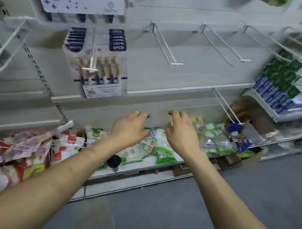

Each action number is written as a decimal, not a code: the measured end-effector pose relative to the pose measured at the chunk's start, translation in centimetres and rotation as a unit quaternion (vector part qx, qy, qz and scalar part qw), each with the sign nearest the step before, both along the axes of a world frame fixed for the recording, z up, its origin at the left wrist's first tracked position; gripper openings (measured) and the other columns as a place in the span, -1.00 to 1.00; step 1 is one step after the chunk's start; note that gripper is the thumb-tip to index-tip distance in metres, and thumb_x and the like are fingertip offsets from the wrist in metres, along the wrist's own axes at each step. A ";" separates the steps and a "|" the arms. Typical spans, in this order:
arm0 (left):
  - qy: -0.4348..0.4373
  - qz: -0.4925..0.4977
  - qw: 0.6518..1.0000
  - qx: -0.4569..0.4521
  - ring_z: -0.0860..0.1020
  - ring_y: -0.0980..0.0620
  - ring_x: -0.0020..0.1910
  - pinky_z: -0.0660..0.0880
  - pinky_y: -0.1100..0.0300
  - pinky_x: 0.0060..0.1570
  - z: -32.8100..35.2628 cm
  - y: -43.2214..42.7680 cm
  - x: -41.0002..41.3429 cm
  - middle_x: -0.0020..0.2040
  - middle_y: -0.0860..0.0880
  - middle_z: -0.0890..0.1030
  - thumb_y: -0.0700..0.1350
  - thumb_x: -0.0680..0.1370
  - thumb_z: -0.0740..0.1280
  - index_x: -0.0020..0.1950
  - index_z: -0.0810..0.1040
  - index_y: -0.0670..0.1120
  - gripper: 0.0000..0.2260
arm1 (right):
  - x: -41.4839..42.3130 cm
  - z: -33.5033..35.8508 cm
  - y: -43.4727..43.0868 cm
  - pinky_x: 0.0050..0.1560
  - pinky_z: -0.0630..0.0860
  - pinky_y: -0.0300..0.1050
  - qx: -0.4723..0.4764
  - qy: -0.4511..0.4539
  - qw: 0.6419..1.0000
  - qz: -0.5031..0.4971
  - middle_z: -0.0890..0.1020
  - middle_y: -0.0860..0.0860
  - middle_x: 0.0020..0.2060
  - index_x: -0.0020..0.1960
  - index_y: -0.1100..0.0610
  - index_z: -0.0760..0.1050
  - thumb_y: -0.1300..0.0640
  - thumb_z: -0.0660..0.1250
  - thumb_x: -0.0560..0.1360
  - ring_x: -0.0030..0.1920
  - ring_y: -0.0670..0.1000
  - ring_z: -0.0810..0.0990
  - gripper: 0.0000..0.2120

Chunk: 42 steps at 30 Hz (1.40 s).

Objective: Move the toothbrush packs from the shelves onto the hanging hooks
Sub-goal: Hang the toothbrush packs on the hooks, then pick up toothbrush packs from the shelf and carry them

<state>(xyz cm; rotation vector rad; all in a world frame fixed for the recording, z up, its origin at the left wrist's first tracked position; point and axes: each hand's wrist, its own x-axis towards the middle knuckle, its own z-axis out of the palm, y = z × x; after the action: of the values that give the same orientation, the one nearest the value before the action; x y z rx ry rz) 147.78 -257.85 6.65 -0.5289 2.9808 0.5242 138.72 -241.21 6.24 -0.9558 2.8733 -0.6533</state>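
Note:
Green and white toothbrush packs lie in a loose pile on the low shelf. My left hand and my right hand both hover just above that pile, fingers curled and apart, with nothing in either. Above them, bare white hanging hooks stick out from the back panel, with another hook to the right. Dark-labelled toothbrush packs hang on a hook at the upper left.
Red and white packs crowd the lower left shelf. More green packs lie to the right, near a low hook holding a blue item. Green and blue boxes fill the right shelf. Grey floor is below.

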 end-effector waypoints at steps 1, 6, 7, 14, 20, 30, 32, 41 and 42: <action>0.004 -0.019 1.000 -0.018 0.45 -0.17 0.41 0.46 -0.05 0.24 0.4 2.2 -1.2 0.45 -0.09 0.46 0.12 0.60 0.34 0.54 0.35 0.02 -0.47 | -0.5 0.0 1.9 0.11 0.51 0.19 0.015 0.022 1.000 -0.006 0.52 0.21 0.20 0.40 0.18 0.45 0.18 0.35 0.52 0.16 0.32 0.55 -0.55; 0.031 -0.091 0.992 -0.083 0.42 -0.17 0.43 0.51 -0.13 0.24 1.9 13.9 -7.7 0.41 -0.08 0.46 0.15 0.54 0.40 0.48 0.36 0.00 -0.43 | -4.2 0.4 12.9 0.08 0.52 0.15 0.068 0.100 0.991 -0.055 0.56 0.16 0.15 0.35 0.15 0.49 0.17 0.41 0.42 0.14 0.28 0.57 -0.51; 0.039 -0.106 0.989 -0.094 0.42 -0.17 0.43 0.51 -0.14 0.23 2.1 16.3 -9.0 0.41 -0.08 0.46 0.15 0.53 0.41 0.48 0.35 0.00 -0.42 | -5.1 0.7 15.4 0.11 0.52 0.15 0.076 0.115 0.988 -0.069 0.56 0.15 0.13 0.33 0.14 0.50 0.17 0.40 0.40 0.16 0.26 0.57 -0.52; 0.105 -0.203 0.964 -0.133 0.37 -0.16 0.46 0.48 -0.19 0.27 4.7 32.9 -17.4 0.50 -0.06 0.38 0.15 0.49 0.46 0.54 0.26 0.06 -0.31 | -9.8 2.7 34.0 0.10 0.51 0.14 0.129 0.155 0.948 -0.248 0.55 0.16 0.04 0.17 0.16 0.48 0.28 0.39 0.33 0.10 0.27 0.56 -0.59; 0.132 -0.279 0.946 -0.095 0.38 -0.12 0.45 0.50 -0.15 0.24 6.0 46.6 -23.5 0.51 0.04 0.37 0.22 0.48 0.47 0.57 0.27 0.09 -0.27 | -12.5 4.8 47.2 0.13 0.50 0.17 0.142 0.105 0.912 -0.371 0.55 0.17 0.13 0.27 0.17 0.49 0.33 0.31 0.34 0.17 0.27 0.55 -0.51; 0.118 -0.426 0.894 -0.077 0.44 -0.17 0.38 0.48 -0.14 0.20 3.8 66.7 -39.1 0.40 -0.03 0.45 0.24 0.46 0.48 0.48 0.34 0.04 -0.32 | -22.1 3.4 65.7 0.17 0.44 0.07 0.142 0.020 0.855 -0.498 0.47 0.09 0.24 0.42 0.06 0.37 0.14 0.47 0.45 0.29 0.19 0.48 -0.43; 0.122 -0.452 0.881 -0.063 0.43 -0.17 0.40 0.48 -0.14 0.20 3.8 70.8 -43.0 0.43 -0.04 0.45 0.23 0.48 0.48 0.52 0.32 0.04 -0.30 | -25.2 3.3 69.1 0.17 0.45 0.08 0.135 0.009 0.844 -0.519 0.47 0.09 0.25 0.42 0.06 0.37 0.14 0.46 0.47 0.30 0.20 0.49 -0.44; 0.127 -0.591 0.796 -0.034 0.41 -0.16 0.42 0.47 -0.14 0.22 4.6 91.5 -57.7 0.46 -0.02 0.42 0.23 0.49 0.47 0.55 0.29 0.04 -0.28 | -35.8 4.7 85.4 0.18 0.51 0.12 0.150 -0.003 0.764 -0.627 0.49 0.11 0.27 0.48 0.06 0.34 0.14 0.46 0.47 0.29 0.20 0.51 -0.38; 0.129 -0.609 0.782 -0.033 0.41 -0.16 0.42 0.47 -0.14 0.21 4.7 93.8 -58.7 0.47 -0.02 0.41 0.22 0.49 0.47 0.55 0.29 0.04 -0.29 | -36.4 4.7 87.4 0.18 0.51 0.12 0.154 -0.009 0.752 -0.641 0.49 0.11 0.27 0.48 0.06 0.35 0.15 0.46 0.46 0.29 0.20 0.52 -0.38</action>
<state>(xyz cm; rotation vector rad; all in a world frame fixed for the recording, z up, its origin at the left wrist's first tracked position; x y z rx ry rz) 89.08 -164.00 11.35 1.4972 2.7430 0.3215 102.28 -153.80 10.94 1.2043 3.0352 -0.1081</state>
